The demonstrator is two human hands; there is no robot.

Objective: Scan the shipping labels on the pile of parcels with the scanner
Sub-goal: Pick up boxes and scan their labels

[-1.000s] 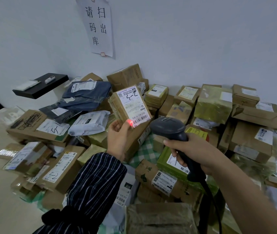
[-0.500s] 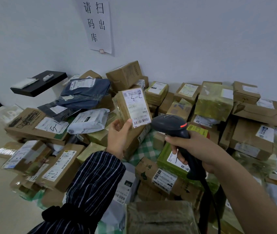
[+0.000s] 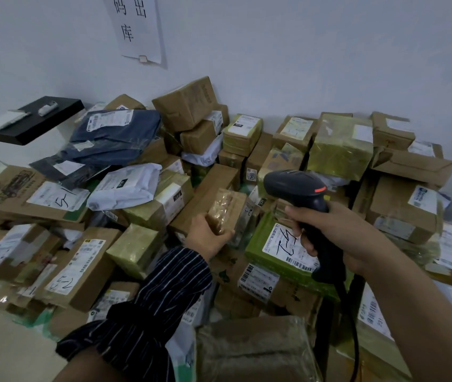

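Head view, left hand (image 3: 205,238) gripping small taped parcel (image 3: 226,209) on the pile, right hand (image 3: 337,232) clasping black scanner (image 3: 299,190)

Left hand (image 3: 205,239) has come down from mid-frame and is now low over the pile (image 3: 142,249), just left of centre. The parcel (image 3: 226,209) in it has tipped over. A second ago it stood upright with its label facing the camera. Now its brown taped side faces up, the label is turned off to the right and hardly seen, and the fingers (image 3: 226,234) curl round its near end. The red scan spot on the label is gone. The scanner (image 3: 299,194) head was level with the parcel and is now above and right of it. The view has dropped, cutting off the top of the wall sign (image 3: 136,28).
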